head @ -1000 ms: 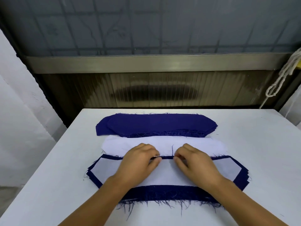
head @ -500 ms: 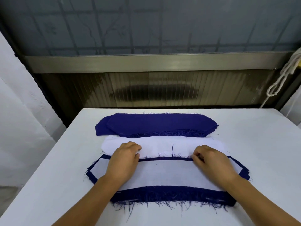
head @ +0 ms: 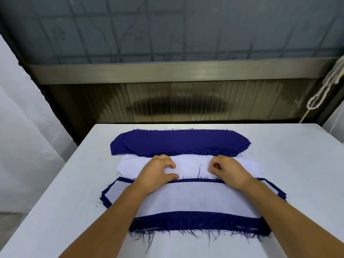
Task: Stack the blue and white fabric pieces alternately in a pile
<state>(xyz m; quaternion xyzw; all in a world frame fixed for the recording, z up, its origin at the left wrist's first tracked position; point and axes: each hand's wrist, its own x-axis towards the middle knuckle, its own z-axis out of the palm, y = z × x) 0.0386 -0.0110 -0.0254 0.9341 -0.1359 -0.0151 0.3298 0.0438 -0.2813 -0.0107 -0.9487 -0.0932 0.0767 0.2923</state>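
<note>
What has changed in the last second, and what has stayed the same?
Both hands left the near pile and moved away from the person: left hand and right hand now rest with curled fingers on the white fabric stack. All three fabric stacks, including the blue one, stayed put.

Count on the counter (head: 65,192): three fabric groups, namely one stack of blue pieces (head: 178,142) at the far side, one stack of white pieces (head: 189,164) in the middle, and one mixed pile (head: 195,198) nearest, white on top with blue edges beneath. Piece totals within each group cannot be determined. Two hands are present, one left hand (head: 158,172) and one right hand (head: 229,170); one cord (head: 323,88) hangs at right.
</note>
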